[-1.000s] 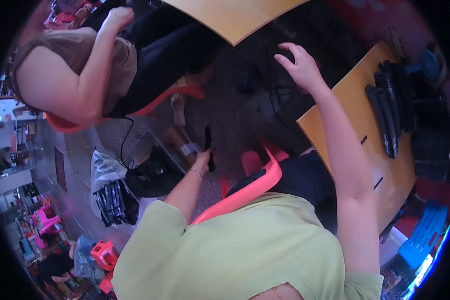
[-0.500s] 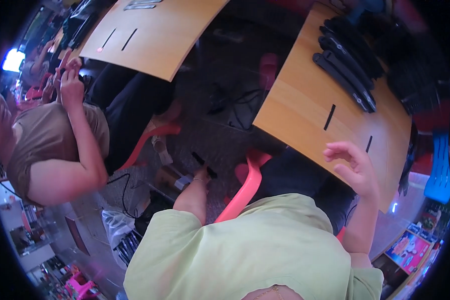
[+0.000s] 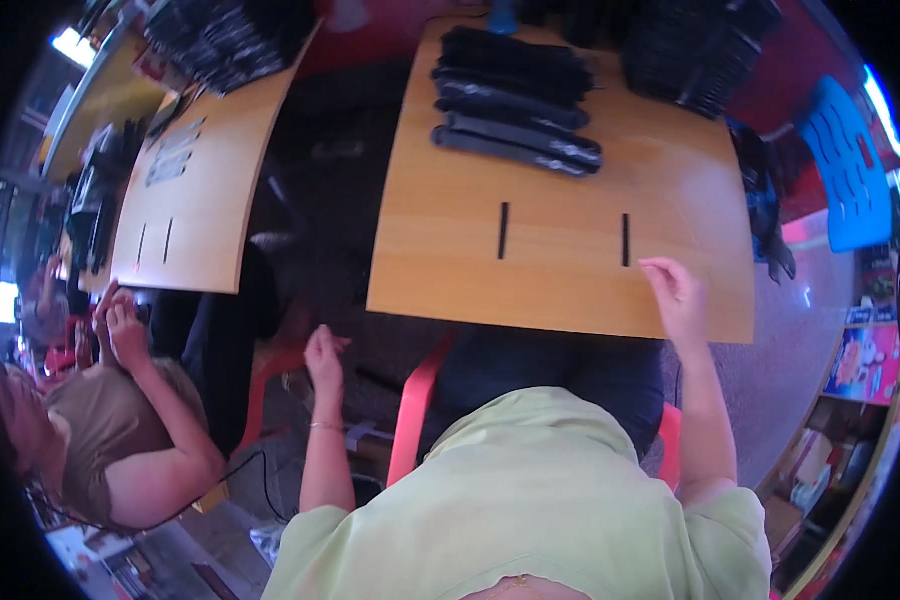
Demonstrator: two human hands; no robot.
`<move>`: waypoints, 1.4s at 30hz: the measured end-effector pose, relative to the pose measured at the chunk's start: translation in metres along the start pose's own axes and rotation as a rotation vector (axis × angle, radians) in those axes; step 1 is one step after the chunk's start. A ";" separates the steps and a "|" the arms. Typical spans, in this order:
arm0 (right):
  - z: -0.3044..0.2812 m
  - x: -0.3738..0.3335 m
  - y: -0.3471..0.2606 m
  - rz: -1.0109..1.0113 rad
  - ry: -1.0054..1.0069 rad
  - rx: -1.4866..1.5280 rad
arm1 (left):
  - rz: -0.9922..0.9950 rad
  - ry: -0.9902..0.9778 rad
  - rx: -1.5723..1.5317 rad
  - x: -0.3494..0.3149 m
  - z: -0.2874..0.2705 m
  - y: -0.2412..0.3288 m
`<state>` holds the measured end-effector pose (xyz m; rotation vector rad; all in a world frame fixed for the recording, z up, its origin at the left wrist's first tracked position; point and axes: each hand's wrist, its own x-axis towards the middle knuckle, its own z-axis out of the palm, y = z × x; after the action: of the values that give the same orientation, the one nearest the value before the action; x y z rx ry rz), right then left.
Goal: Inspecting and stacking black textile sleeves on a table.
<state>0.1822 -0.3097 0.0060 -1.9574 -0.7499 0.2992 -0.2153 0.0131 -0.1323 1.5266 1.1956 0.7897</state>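
Note:
My left hand (image 3: pixel 325 357) is raised left of my chair, off the table's near left corner. Its fingers are bent together, and anything between them is too small to make out. Over the near right part of the wooden table (image 3: pixel 430 270), my right hand (image 3: pixel 676 292) hovers with loosely curved fingers and nothing visible in it. Closest to it is a short black strip (image 3: pixel 626 240) on the tabletop. A second black strip (image 3: pixel 503 231) lies parallel to it, further left. Beyond them, several long black cases or holders (image 3: pixel 515 145) are stacked in a row.
A tall pile of black items (image 3: pixel 695 55) stands at the far right of the table. A blue plastic chair back (image 3: pixel 845 165) is beyond the right edge. To my left, another person (image 3: pixel 135 430) sits at a second wooden table (image 3: pixel 195 190). My red chair (image 3: pixel 420 410) surrounds me.
My view has turned and the table now lies squarely ahead. My left hand has come up from low beside the chair. My right hand's fingers have drawn closer together.

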 end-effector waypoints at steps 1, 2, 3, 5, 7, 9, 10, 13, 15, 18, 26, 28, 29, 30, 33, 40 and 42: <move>-0.002 0.002 0.002 -0.011 0.035 -0.097 | 0.033 -0.032 0.011 0.004 0.001 0.037; -0.004 0.005 0.001 -0.006 0.056 -0.098 | 0.237 -0.036 0.045 0.003 0.016 0.082; -0.003 0.009 0.000 -0.047 0.074 -0.143 | 0.323 -0.017 0.062 -0.003 0.031 0.123; 0.004 0.012 -0.007 -0.090 0.103 -0.188 | 0.497 -0.040 0.084 -0.002 0.066 0.161; 0.008 0.016 -0.013 -0.142 0.125 -0.193 | 0.788 -0.215 0.341 0.001 0.099 0.195; 0.010 0.015 0.000 -0.225 0.146 -0.261 | 0.873 -0.362 0.430 -0.005 0.143 0.219; 0.012 0.014 0.001 -0.249 0.138 -0.319 | 0.932 -0.445 0.423 -0.007 0.163 0.231; 0.014 0.011 0.000 -0.292 0.147 -0.368 | 1.056 -0.589 0.506 -0.008 0.200 0.245; 0.013 0.011 0.001 -0.266 0.143 -0.316 | 1.118 -0.650 0.597 -0.002 0.216 0.247; 0.011 0.010 0.000 -0.217 0.176 -0.289 | 1.133 -0.620 0.629 0.020 0.238 0.262; 0.009 0.012 0.005 -0.234 0.208 -0.244 | 1.316 -0.552 1.013 0.092 0.291 0.324; 0.007 0.011 0.002 -0.227 0.199 -0.238 | 1.347 -0.596 1.136 0.104 0.298 0.328; 0.007 0.011 0.001 -0.219 0.182 -0.231 | 1.356 -0.599 1.132 0.110 0.300 0.328; 0.006 0.012 0.000 -0.216 0.190 -0.233 | 1.300 -0.649 1.186 0.116 0.301 0.328; 0.003 0.011 0.002 -0.201 0.149 -0.222 | 1.219 -0.728 1.184 0.125 0.300 0.327; 0.000 0.014 0.000 -0.306 0.067 -0.211 | 1.131 -0.683 1.164 0.131 0.290 0.313; 0.001 0.014 0.000 -0.305 0.051 -0.200 | 1.121 -0.697 1.148 0.133 0.285 0.311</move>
<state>0.1921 -0.3004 0.0064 -1.9908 -1.0624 -0.0114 0.1753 0.0483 0.0718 3.1537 0.0570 0.0423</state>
